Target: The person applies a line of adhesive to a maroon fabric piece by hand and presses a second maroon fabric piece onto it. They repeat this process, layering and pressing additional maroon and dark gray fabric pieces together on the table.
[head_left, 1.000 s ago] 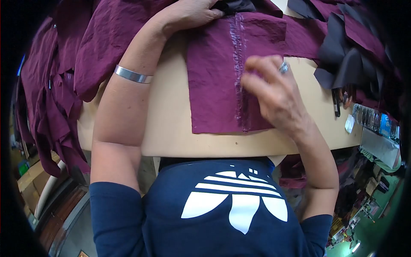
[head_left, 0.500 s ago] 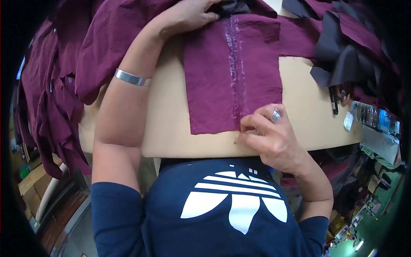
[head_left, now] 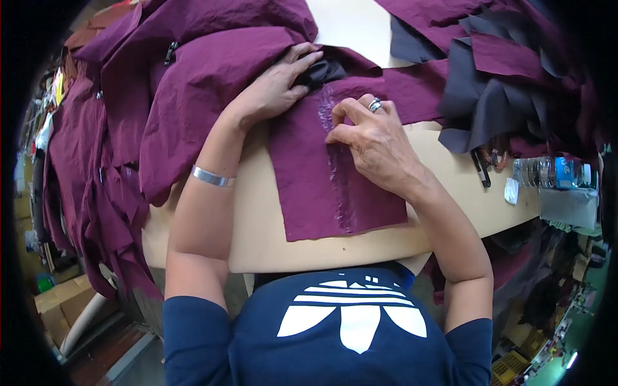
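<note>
A maroon fabric panel [head_left: 370,183] lies flat on the pale tabletop, with a whitish, rough line running down its middle. My right hand [head_left: 380,138], wearing a ring, is over the upper part of that line, thumb and fingers pinched; whatever is between the fingertips is too small to make out. At the panel's upper left, my left hand [head_left: 277,87] rests on bunched maroon cloth [head_left: 212,83], fingers spread, beside a black piece of fabric [head_left: 322,72]. A silver bracelet [head_left: 212,177] is on my left forearm.
Maroon cloth with a zipper pull [head_left: 170,53] hangs over the left side. Dark grey fabric [head_left: 496,109] is heaped at the right, near a black pen-like object [head_left: 481,168], a clear bottle [head_left: 547,172] and a white tag [head_left: 511,191]. The pale tabletop [head_left: 309,257] has a curved front edge.
My right hand has moved from the panel's bottom edge up to the upper part of the line. The camera view has shifted, showing more of the far cloth. My left hand stays by the black fabric.
</note>
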Motion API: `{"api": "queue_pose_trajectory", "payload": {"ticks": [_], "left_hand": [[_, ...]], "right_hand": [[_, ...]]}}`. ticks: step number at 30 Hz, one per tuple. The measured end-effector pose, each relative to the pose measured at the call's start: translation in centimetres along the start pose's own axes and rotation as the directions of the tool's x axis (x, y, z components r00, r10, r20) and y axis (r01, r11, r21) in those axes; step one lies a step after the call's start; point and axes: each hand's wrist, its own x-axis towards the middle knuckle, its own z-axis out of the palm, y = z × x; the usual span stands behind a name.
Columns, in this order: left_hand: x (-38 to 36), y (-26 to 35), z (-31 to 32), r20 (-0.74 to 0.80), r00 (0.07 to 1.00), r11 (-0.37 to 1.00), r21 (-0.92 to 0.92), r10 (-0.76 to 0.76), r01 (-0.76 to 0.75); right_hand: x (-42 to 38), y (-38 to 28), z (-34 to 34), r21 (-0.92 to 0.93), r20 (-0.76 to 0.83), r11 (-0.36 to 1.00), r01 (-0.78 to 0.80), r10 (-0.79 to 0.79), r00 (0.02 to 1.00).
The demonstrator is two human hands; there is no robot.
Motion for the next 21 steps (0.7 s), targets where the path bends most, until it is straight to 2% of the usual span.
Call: {"api": "queue_pose_trajectory", "payload": {"ticks": [1, 3, 5, 6, 8, 9, 10, 12, 13, 15, 18, 19, 20, 21], "left_hand": [[0.0, 0.2, 0.0, 0.0, 1.0, 1.0, -0.002, -0.015, 0.015], [0.0, 0.3, -0.4, -0.015, 1.0, 0.999, 0.036, -0.026, 0.026], [0.2, 1.6, -1.4, -0.074, 0.986, 0.985, -0.089, -0.152, 0.145], [0.2, 2.1, -2.1, -0.082, 0.967, 0.964, -0.138, -0.24, 0.228], [0.4, 2.5, -4.0, -0.121, 0.91, 0.917, -0.008, -0.396, 0.398], [0.2, 2.0, -4.5, -0.216, 0.938, 0.949, 0.1, -0.273, 0.299], [0.1, 2.8, -5.8, -0.194, 0.905, 0.863, 0.281, -0.378, 0.42], [-0.6, 2.0, -7.1, -0.223, 0.934, 0.754, 0.551, -0.279, 0.357], [-1.0, 0.9, -7.5, -0.227, 0.932, 0.701, 0.615, -0.281, 0.361], [-1.3, 0.6, -8.2, -0.264, 0.89, 0.645, 0.616, -0.372, 0.452], [-1.0, -4.1, -8.7, -0.246, 0.821, 0.558, 0.631, -0.515, 0.539], [-0.5, -4.1, -8.8, -0.234, 0.794, 0.531, 0.634, -0.561, 0.562], [0.3, -4.1, -8.6, -0.214, 0.791, 0.527, 0.644, -0.573, 0.555], [0.7, -4.1, -8.2, -0.163, 0.858, 0.607, 0.642, -0.487, 0.468]], "right_hand": [[-0.1, 0.1, -0.5, 0.088, -0.005, 0.996, -0.006, 0.007, 1.0], [0.1, 0.7, 0.2, 0.215, -0.247, 0.976, -0.044, 0.097, 0.964], [0.2, 1.0, -0.3, 0.31, -0.41, 0.948, -0.077, 0.206, 0.889], [0.0, 1.4, -0.5, 0.336, -0.433, 0.938, -0.086, 0.235, 0.87], [-0.6, 2.3, -0.7, 0.395, -0.465, 0.912, -0.107, 0.299, 0.833], [-1.0, 2.3, -1.0, 0.43, -0.437, 0.888, -0.161, 0.361, 0.824], [-1.0, 2.4, -1.1, 0.442, -0.44, 0.883, -0.156, 0.365, 0.82], [-0.9, 2.7, -1.3, 0.464, -0.445, 0.873, -0.15, 0.376, 0.813], [-1.0, 2.7, -1.4, 0.458, -0.442, 0.876, -0.149, 0.37, 0.818], [-1.1, 2.6, -1.5, 0.445, -0.437, 0.883, -0.147, 0.357, 0.826], [-1.3, 2.5, -1.5, 0.283, -0.526, 0.956, -0.073, 0.218, 0.822], [-1.3, 2.5, -1.8, 0.302, -0.537, 0.951, -0.068, 0.229, 0.812], [-1.3, 2.4, -2.1, 0.32, -0.546, 0.945, -0.063, 0.238, 0.803], [-1.4, 2.4, -2.4, 0.337, -0.552, 0.94, -0.057, 0.246, 0.797]]}}
